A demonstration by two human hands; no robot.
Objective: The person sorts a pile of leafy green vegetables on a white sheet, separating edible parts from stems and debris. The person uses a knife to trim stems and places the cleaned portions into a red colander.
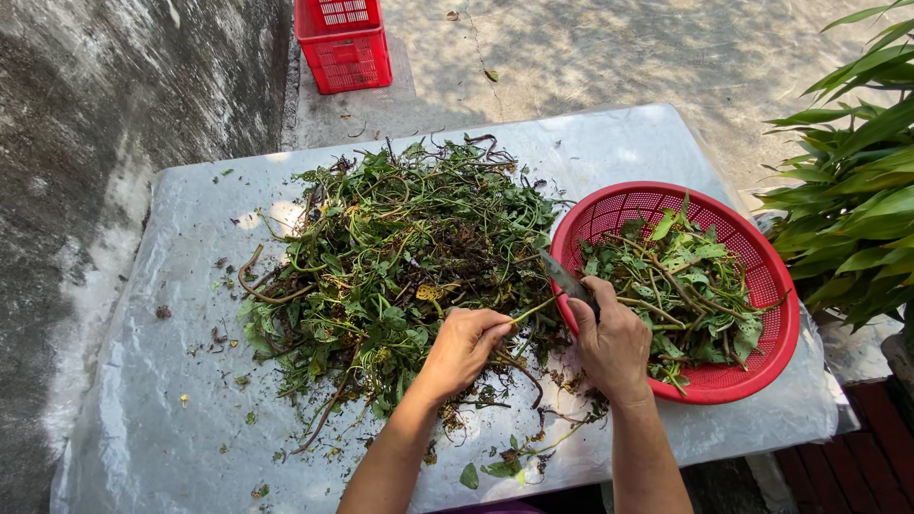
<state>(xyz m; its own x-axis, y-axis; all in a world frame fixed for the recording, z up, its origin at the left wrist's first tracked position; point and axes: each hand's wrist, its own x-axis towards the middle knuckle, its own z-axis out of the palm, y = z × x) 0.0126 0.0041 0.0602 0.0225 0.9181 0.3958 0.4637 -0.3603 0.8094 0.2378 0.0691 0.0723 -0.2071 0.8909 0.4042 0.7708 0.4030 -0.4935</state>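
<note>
At the near edge of the worktop (162, 419), which is covered in a clear plastic sheet, two bare forearms come up from the bottom of the view. The left hand (464, 345) has its fingers (490, 328) pinched around the end of a thin green stem (533, 308), which runs up and to the right toward the other hand. The right hand (614, 345) is clenched on the handle of a knife (564, 277); its grey blade points up and left from the fingers and sits just above the stem, between the two hands. Whether the blade touches the stem cannot be told.

Below and around the fingers lie loose scraps: torn leaves, bits of stalk and dark crumbs scattered on the plastic.

Just to the right of the right hand's fingers, touching the knuckles, is a round red plastic colander (762, 276) holding a smaller heap of picked greens (681, 286), leaves and stems lying crosswise.

Left of and beyond the left hand's fingers spreads a large tangled pile of vines (390, 257), green leaves mixed with brown and purplish stalks, covering the middle of the worktop.

Further off, past the far edge, a red plastic crate (343, 43) stands on the concrete ground. A leafy potted plant (857, 190) fills the right side, well apart from the hands.
</note>
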